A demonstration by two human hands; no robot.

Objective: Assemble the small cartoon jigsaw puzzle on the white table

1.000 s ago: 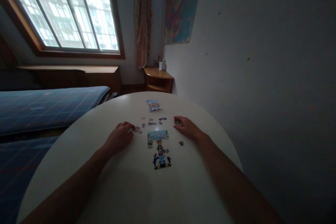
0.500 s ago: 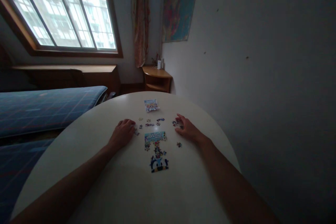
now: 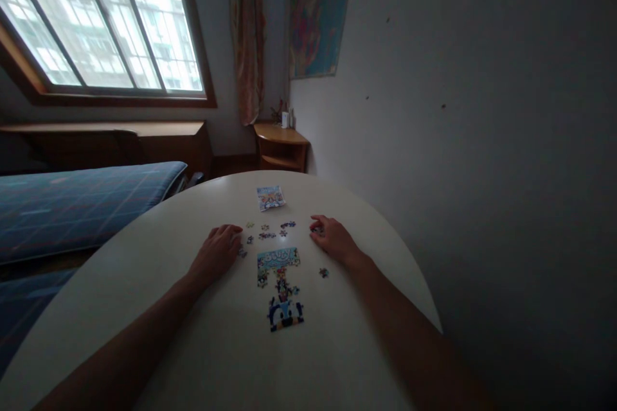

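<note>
A partly joined jigsaw puzzle [image 3: 279, 259] lies on the white round table [image 3: 231, 359], with lettering across its top and a blue dog face at its bottom. Several loose pieces [image 3: 267, 236] are scattered above it. My left hand [image 3: 222, 250] rests on the table beside the loose pieces, fingers curled; what lies beneath them is hidden. My right hand [image 3: 332, 239] is over pieces [image 3: 317, 230] to the right, its thumb and fingers apart. One loose piece [image 3: 324, 273] lies below that hand. Behind the pieces is a small picture sheet [image 3: 270, 198].
A blue plaid mattress [image 3: 87, 205] stands left of the table. Beyond the table is a wooden corner shelf [image 3: 282, 135] with small items on it. The wall [image 3: 457, 173] runs close along the right side.
The view has shifted slightly, so everything sits a little further left. My right hand has drawn its fingers in over the pieces at the right, covering more of them.
</note>
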